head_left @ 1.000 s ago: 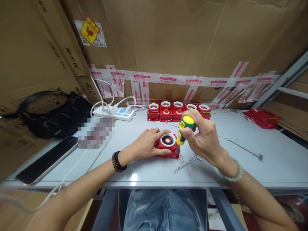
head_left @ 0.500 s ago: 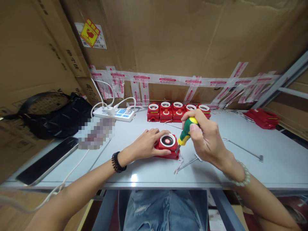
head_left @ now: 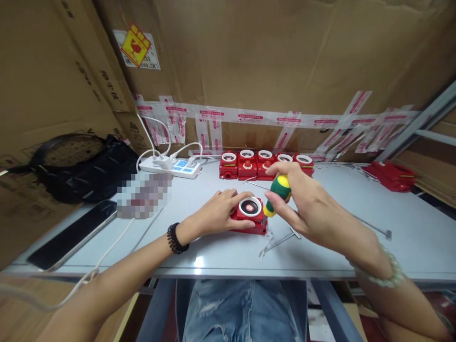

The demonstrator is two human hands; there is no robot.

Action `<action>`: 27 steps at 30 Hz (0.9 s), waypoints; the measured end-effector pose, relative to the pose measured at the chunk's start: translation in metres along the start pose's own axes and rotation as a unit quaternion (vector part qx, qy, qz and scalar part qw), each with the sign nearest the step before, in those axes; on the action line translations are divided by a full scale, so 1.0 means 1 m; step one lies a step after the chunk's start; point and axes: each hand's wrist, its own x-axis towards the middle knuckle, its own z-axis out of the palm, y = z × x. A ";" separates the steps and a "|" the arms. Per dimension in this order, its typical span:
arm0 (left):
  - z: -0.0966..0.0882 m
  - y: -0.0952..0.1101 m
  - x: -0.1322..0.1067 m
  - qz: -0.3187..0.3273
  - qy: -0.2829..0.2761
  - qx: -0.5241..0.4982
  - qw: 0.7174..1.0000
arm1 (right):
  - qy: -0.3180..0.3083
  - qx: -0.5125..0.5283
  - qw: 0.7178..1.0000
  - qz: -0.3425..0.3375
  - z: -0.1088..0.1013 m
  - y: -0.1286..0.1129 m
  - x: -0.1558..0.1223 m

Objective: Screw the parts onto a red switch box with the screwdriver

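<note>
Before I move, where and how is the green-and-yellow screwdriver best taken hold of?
Probably by its thick handle, coming from above on the right: the screwdriver leans that way, handle uppermost, its thin shaft down at the red device. The right hand holds it there.

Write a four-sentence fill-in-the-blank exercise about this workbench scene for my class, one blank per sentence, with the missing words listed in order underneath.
1. The right hand grips a screwdriver whose handle is yellow and ____.
2. The left hand holds a device whose body is coloured ____.
3. At the back of the table, ____ ringed devices stand side by side in a row.
4. The bag at the far left is coloured ____.

Missing words: green; red; five; black.
</note>
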 end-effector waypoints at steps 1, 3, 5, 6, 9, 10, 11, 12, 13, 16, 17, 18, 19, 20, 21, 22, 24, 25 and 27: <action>0.000 0.000 0.000 0.001 0.000 -0.001 1.000 | -0.018 0.016 1.000 -0.010 -0.002 0.002 0.001; 0.001 -0.001 0.000 0.003 -0.004 -0.002 1.000 | -0.042 0.047 0.998 -0.005 -0.004 0.006 0.003; 0.002 -0.002 0.001 0.004 -0.006 -0.001 1.000 | -0.028 0.060 0.998 0.024 0.000 0.008 0.006; 0.002 -0.003 0.001 0.005 -0.007 0.000 1.000 | -0.006 0.048 0.998 0.038 0.003 0.008 0.007; 0.002 -0.003 0.001 0.003 -0.006 0.000 1.000 | 0.070 -0.070 0.991 0.086 0.014 0.004 0.009; 0.002 -0.003 0.001 0.000 -0.007 -0.001 1.000 | 0.086 -0.113 0.985 0.103 0.016 0.001 0.008; 0.002 -0.003 0.001 -0.002 -0.007 -0.001 1.000 | 0.096 -0.143 0.978 0.119 0.018 -0.001 0.008; 0.001 -0.002 0.000 -0.004 -0.008 -0.002 1.000 | 0.097 -0.154 0.975 0.130 0.018 -0.003 0.007; 0.001 -0.002 0.000 -0.005 -0.009 -0.002 1.000 | 0.090 -0.148 0.976 0.134 0.017 -0.005 0.006; 0.000 -0.001 0.000 -0.001 -0.006 -0.004 1.000 | 0.033 -0.072 0.992 0.093 0.005 -0.007 0.004; 0.000 -0.001 0.000 0.002 -0.006 -0.004 1.000 | 0.001 -0.039 0.997 0.061 0.000 -0.006 0.003; 0.000 -0.001 0.001 0.005 -0.007 -0.005 1.000 | -0.034 -0.008 0.999 0.028 -0.006 -0.005 0.004; 0.000 -0.002 0.001 0.008 -0.007 -0.006 1.000 | -0.065 0.018 0.998 0.001 -0.010 -0.004 0.004; 0.000 -0.002 0.001 0.010 -0.007 -0.008 1.000 | -0.091 0.033 0.995 -0.014 -0.013 -0.002 0.005; 0.001 -0.003 0.001 0.010 -0.008 -0.008 1.000 | -0.105 0.033 0.994 -0.011 -0.015 -0.001 0.007; 0.001 -0.003 0.001 0.009 -0.008 -0.008 1.000 | -0.107 0.016 0.994 0.007 -0.014 0.000 0.008; 0.001 -0.004 0.001 0.006 -0.009 -0.007 1.000 | -0.079 -0.041 0.994 0.058 -0.009 0.001 0.012; 0.001 -0.003 0.001 0.004 -0.010 -0.006 1.000 | -0.058 -0.068 0.993 0.081 -0.005 0.001 0.013; 0.000 -0.002 0.001 -0.003 -0.013 -0.005 1.000 | -0.027 -0.092 0.989 0.112 0.001 0.001 0.014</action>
